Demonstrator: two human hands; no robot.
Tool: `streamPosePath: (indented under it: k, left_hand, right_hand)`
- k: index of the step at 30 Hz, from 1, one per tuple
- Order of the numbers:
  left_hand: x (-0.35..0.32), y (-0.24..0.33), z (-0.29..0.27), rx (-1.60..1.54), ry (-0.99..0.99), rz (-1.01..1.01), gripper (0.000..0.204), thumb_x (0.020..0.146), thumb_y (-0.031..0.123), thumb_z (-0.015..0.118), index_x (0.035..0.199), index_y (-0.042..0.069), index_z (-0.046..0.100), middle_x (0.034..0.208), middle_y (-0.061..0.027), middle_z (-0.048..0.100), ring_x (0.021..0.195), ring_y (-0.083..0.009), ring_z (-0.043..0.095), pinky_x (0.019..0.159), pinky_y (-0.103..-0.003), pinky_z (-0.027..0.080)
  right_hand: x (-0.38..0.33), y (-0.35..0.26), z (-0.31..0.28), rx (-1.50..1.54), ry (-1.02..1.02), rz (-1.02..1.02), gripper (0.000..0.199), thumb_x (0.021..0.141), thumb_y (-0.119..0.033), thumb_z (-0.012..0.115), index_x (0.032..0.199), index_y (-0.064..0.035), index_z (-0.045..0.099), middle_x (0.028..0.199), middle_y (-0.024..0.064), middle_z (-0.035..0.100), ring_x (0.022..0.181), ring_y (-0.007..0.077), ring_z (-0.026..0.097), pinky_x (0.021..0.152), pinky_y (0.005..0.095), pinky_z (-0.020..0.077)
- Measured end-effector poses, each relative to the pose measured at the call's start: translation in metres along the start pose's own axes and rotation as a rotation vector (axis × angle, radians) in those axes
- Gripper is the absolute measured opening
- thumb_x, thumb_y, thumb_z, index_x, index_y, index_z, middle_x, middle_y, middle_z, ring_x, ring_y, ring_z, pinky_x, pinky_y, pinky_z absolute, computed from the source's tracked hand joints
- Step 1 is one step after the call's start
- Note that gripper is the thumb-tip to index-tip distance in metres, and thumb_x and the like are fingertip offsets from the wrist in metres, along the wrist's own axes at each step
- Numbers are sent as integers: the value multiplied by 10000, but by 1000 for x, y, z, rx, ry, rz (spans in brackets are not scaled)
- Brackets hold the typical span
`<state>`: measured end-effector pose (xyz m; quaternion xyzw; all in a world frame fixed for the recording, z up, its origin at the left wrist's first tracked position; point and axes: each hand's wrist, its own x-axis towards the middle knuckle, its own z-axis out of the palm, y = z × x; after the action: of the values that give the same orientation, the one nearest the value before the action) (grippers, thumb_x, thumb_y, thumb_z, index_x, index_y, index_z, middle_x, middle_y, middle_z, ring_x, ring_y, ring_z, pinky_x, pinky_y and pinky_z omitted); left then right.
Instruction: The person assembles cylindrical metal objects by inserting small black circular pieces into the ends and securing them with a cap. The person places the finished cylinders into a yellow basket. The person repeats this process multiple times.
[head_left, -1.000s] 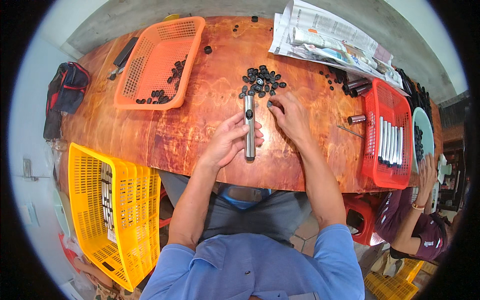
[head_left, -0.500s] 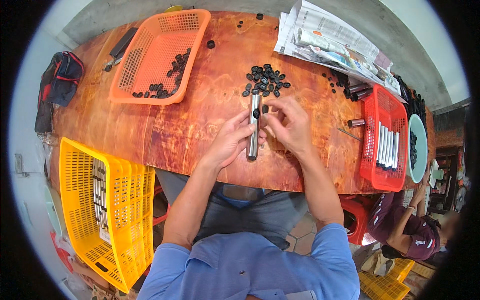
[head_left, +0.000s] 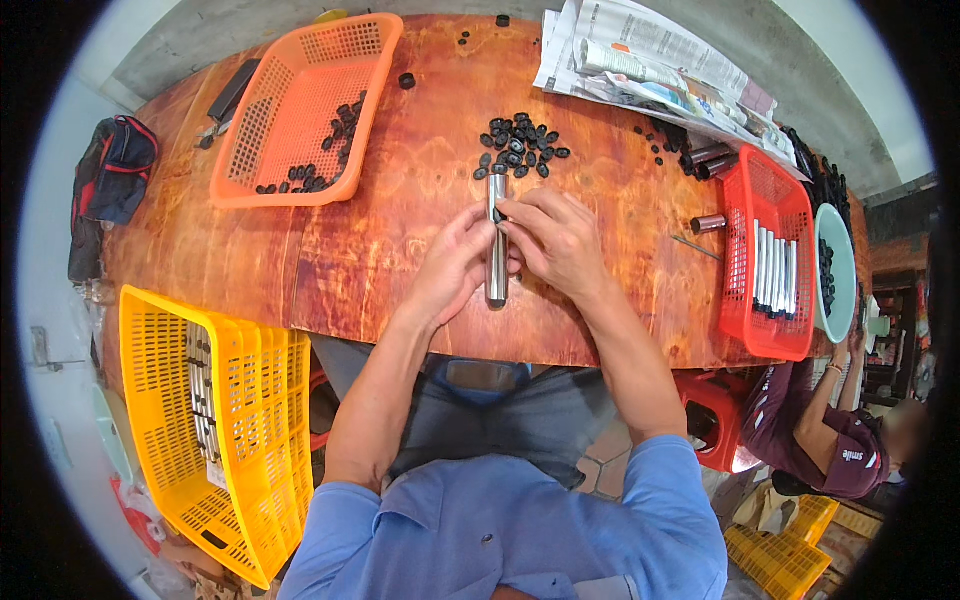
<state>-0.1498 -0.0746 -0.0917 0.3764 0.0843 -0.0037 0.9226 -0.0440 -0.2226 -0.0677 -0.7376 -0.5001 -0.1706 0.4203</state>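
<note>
At table centre, metal tube (head_left: 496,245) now upright against the wooden tabletop (head_left: 380,250), raised from the flatter lie of a moment ago; judged ready for capping. Left hand (head_left: 452,265) closed round tube's side. Right hand (head_left: 556,240) pinching at its upper end, near pile of black caps (head_left: 518,145).

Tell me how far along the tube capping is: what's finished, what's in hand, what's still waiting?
Looks done: metal tubes lie stacked in the yellow crate beside the person, though their ends are too small to check. In hand: the left hand grips one metal tube while the right hand works at its top end. Left: a pile of black caps on the wooden table, and more tubes in the red basket.
</note>
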Motion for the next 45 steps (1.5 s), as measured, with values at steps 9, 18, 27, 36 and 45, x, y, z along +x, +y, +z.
streamPosePath:
  k: [9,18,27,36,45]
  left_hand:
    - [-5,3,3,-124,85,-54,320,1067,305,491,1223,40,578,879,-59,638,679,-148,613,569,-299,520]
    - [1,14,24,50,219,-225,443,1067,408,440,1198,8,579,746,-30,571,556,-125,511,479,-249,427]
    - [1,5,35,330,158,-169,408,1080,403,476,1108,17,604,738,-40,611,564,-106,549,495,-231,459]
    - [-6,6,24,420,81,-114,350,1084,347,489,1110,13,589,930,-87,672,710,-125,623,656,-278,550]
    - [-17,7,28,411,38,-93,374,1078,318,509,1245,-15,541,977,-96,673,812,-143,663,758,-286,572]
  right_hand:
    - [-1,-3,2,234,60,186,302,836,-90,732,1134,-44,707,1007,147,660,826,279,678,702,363,546]
    - [-3,19,-9,348,-37,493,291,910,-127,715,1167,3,673,947,86,621,770,156,638,670,307,517]
    - [0,15,-10,1176,-153,889,283,997,-137,645,1208,51,616,998,74,657,828,130,637,718,266,550]
    - [7,7,-21,1108,-96,842,328,958,-68,677,1250,56,589,1004,84,636,858,129,630,712,273,538]
    - [5,8,-20,1048,-108,808,358,925,-107,710,1262,-22,627,1025,20,657,877,74,606,734,228,465]
